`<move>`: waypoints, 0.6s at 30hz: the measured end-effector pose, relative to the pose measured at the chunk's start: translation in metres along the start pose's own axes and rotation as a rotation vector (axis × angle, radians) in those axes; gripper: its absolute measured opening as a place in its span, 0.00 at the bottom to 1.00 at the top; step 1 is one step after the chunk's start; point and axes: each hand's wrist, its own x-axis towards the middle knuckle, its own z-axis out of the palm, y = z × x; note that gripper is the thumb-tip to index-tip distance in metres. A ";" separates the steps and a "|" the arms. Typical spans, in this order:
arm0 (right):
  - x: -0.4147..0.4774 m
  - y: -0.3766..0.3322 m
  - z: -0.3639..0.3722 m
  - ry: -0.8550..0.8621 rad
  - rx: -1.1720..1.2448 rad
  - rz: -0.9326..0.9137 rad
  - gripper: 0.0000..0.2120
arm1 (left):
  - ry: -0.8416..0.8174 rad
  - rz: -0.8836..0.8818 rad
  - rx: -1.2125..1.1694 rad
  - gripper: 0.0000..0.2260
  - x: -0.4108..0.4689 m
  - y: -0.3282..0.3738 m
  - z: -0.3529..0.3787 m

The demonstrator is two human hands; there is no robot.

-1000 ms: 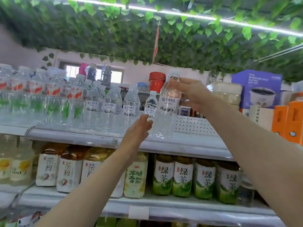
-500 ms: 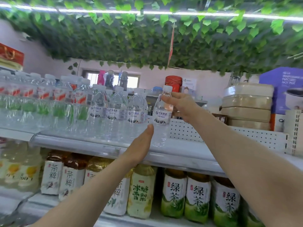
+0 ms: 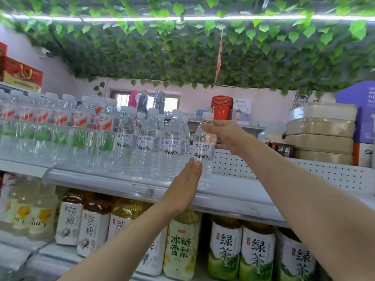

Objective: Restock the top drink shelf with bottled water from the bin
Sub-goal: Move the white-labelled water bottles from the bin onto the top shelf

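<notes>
Since a second ago the bottle sits lower and upright, base apparently on the top shelf, just at 3 o'clock of the water row: one more placed, I judge. Grip: right hand pinches its neck from 2 o'clock; left hand flat, fingertips touching it at 7 o'clock. Shelf holds water; bin not in view
</notes>
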 end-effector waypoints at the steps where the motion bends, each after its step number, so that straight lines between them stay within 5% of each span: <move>1: 0.001 0.000 0.000 0.003 -0.014 0.006 0.37 | 0.001 0.002 0.001 0.38 0.000 -0.001 0.001; 15: -0.008 0.000 0.011 0.149 -0.161 0.030 0.20 | 0.001 0.009 0.007 0.37 -0.002 0.000 -0.001; 18: -0.022 -0.005 0.017 0.180 -0.227 0.040 0.22 | 0.035 0.001 0.031 0.37 -0.008 0.007 -0.009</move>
